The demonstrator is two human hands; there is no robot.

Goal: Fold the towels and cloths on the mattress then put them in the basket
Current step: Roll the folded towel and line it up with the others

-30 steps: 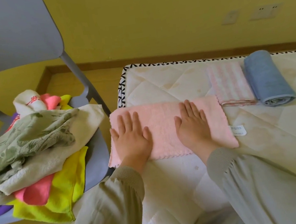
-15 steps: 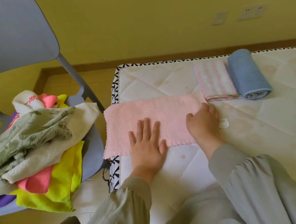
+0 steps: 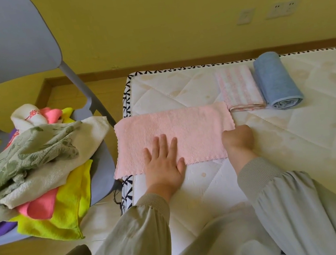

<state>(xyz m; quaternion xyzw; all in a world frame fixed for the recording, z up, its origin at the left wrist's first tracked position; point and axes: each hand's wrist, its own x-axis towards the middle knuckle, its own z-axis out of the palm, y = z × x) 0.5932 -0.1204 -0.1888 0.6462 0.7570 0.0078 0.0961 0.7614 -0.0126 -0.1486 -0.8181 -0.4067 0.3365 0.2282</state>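
A pink fleecy cloth, folded into a long strip, lies across the near left corner of the white quilted mattress, its left end hanging over the edge. My left hand presses flat on the cloth's near edge, fingers straight. My right hand curls its fingers around the cloth's right end at the near corner. Beyond it lie a folded pink-and-white striped towel and a rolled blue towel. No basket is in view.
A grey plastic chair stands left of the mattress, its seat heaped with unfolded cloths in green-patterned, cream, yellow, pink and purple. A yellow wall with sockets runs behind. My legs fill the bottom of the view.
My right hand went from lying flat on the cloth to gripping its right end. My left hand slid right and nearer, to the cloth's near edge.
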